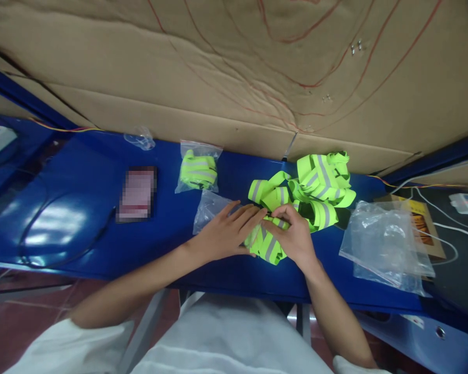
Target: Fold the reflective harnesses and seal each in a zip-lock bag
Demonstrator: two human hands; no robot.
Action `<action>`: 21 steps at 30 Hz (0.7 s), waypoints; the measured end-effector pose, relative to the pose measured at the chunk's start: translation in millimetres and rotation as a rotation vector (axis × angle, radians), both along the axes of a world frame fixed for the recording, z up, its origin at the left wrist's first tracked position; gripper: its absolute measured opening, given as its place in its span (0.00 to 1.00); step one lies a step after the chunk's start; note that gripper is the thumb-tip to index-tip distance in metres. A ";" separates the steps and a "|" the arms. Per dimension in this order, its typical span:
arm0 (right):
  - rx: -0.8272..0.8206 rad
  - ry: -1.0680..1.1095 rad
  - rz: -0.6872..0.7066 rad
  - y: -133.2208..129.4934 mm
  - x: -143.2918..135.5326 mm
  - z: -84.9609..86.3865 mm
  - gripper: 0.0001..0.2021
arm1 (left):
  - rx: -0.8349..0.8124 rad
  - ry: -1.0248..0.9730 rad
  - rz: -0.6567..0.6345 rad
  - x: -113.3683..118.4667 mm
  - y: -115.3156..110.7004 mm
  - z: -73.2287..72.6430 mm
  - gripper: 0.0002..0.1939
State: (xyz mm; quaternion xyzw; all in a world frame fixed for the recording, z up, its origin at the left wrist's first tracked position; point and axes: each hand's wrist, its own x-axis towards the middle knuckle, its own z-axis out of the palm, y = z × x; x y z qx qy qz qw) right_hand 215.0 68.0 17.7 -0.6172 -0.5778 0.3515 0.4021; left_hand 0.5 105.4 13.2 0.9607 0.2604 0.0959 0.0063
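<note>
A rolled bundle of fluorescent yellow-green reflective straps (271,248) lies between my hands near the table's front edge. My left hand (228,231) reaches across a clear plastic bag (208,208) and the bundle's left side, its fingers long on top and the thumb low, gripping the bag. From the right, my right hand (296,234) closes thumb and fingers on the bundle's upper edge. How far the bundle sits inside the bag is hidden by my left hand. Behind my hands is a loose heap of the same straps (322,179).
A zip bag packed with reflective strap (198,170) lies left of centre. Flat clear bags (386,244) are stacked at right, partly over a printed yellow-brown packet (427,228). A blurred phone-like item (136,195) with a cable sits left. A cardboard panel (234,93) stands behind the blue table (81,218).
</note>
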 end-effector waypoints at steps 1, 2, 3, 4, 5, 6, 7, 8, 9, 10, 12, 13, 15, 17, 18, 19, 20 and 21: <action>0.013 -0.050 0.032 -0.5 1.8 0.7 0.15 | 0.004 -0.002 0.007 -1.1 -0.5 -0.3 0.51; 0.029 -0.108 0.066 -1.1 3.5 1.1 0.14 | 0.006 -0.011 0.010 -2.3 -0.9 -0.9 0.50; 0.051 -0.165 0.095 -1.5 5.1 1.1 0.13 | 0.009 -0.028 0.012 -3.2 -1.1 -1.6 0.50; 0.076 -0.211 0.119 -2.0 6.2 0.7 0.12 | 0.012 -0.045 0.012 -3.9 -1.2 -2.4 0.49; 0.100 -0.241 0.135 -2.2 6.9 -0.2 0.12 | 0.014 -0.060 0.010 -4.3 -1.1 -3.2 0.49; 0.121 -0.257 0.142 -2.4 7.2 -1.4 0.11 | 0.014 -0.069 0.005 -4.3 -0.9 -4.1 0.50; 0.137 -0.262 0.142 -2.5 7.2 -2.7 0.11 | 0.010 -0.070 0.001 -4.0 -0.5 -5.0 0.52; 0.146 -0.261 0.139 -2.4 7.1 -3.9 0.11 | 0.001 -0.063 -0.004 -3.5 0.0 -5.8 0.54; 0.150 -0.260 0.136 -2.2 6.9 -5.0 0.11 | -0.015 -0.048 -0.008 -3.1 0.5 -6.5 0.57; 0.149 -0.256 0.131 -1.8 6.9 -5.9 0.11 | -0.035 -0.030 -0.011 -2.7 1.2 -7.2 0.60; 0.138 -0.218 0.128 -0.9 7.3 -7.0 0.11 | -0.070 0.001 -0.018 -2.5 2.8 -8.3 0.64; 0.127 -0.179 0.134 -0.3 7.7 -7.3 0.12 | -0.081 0.009 -0.024 -2.5 3.6 -8.8 0.65; 0.094 -0.073 0.151 1.1 8.2 -7.7 0.13 | -0.095 0.005 -0.043 -2.5 5.0 -9.5 0.64; 0.065 0.034 0.159 2.6 7.5 -7.9 0.14 | -0.116 -0.018 -0.057 -1.7 5.3 -9.7 0.64; 0.059 0.063 0.153 3.4 6.6 -8.0 0.14 | -0.125 -0.029 -0.055 -0.9 5.1 -9.6 0.64; 0.059 0.069 0.141 4.1 5.2 -8.2 0.14 | -0.127 -0.035 -0.040 0.1 4.6 -9.5 0.63; 0.066 0.052 0.122 4.7 3.4 -8.5 0.13 | -0.122 -0.037 -0.014 1.3 4.1 -9.4 0.62; 0.078 0.021 0.098 5.2 1.3 -9.1 0.13 | -0.113 -0.033 0.020 2.6 3.5 -9.3 0.59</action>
